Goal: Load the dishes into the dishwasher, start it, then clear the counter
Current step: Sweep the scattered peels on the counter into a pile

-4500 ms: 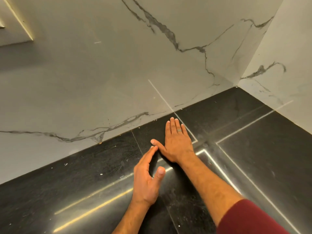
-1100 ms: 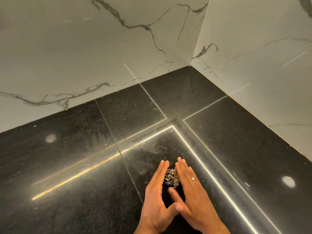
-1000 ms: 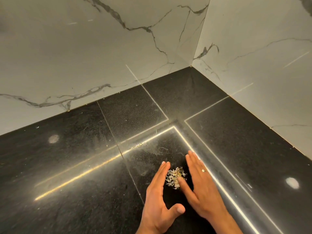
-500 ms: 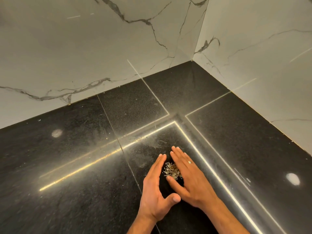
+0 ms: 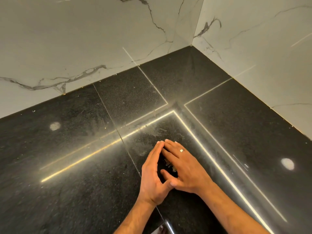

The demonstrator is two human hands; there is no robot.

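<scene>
While the hands cup together on the counter, fingertips touching, the crumbs lie between them — nearer the right palm.

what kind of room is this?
Probably a kitchen counter corner: a polished black speckled stone countertop meets white grey-veined marble-look wall panels, and the left hand and right hand corral a small pile of crumbs.

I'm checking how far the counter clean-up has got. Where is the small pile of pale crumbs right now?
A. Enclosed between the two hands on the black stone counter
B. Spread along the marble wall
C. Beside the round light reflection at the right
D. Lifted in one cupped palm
A: the pile of pale crumbs lies on the black stone counter, penned between the left hand and right hand, whose fingertips meet.
</scene>
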